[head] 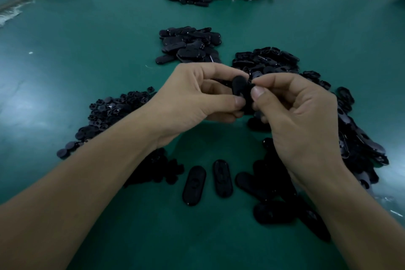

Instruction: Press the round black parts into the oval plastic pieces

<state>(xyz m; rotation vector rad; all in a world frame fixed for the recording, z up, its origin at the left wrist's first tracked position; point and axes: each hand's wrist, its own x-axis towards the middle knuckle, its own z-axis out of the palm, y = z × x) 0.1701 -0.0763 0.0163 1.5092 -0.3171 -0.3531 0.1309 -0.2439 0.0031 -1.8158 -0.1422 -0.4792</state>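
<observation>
Black oval piece (239, 88), rounded top, between left hand (192, 94) and right hand (302, 116)

Glossy black plastic ovals (194, 185); matt green table (98, 35).

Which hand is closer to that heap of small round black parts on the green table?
Left. The left hand is just right of the heap of small round black parts, wrist alongside it; the right hand is farther right, past the left hand.

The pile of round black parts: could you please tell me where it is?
In the head view, the pile of round black parts lies left of centre on the green table, beside the left hand.
</observation>
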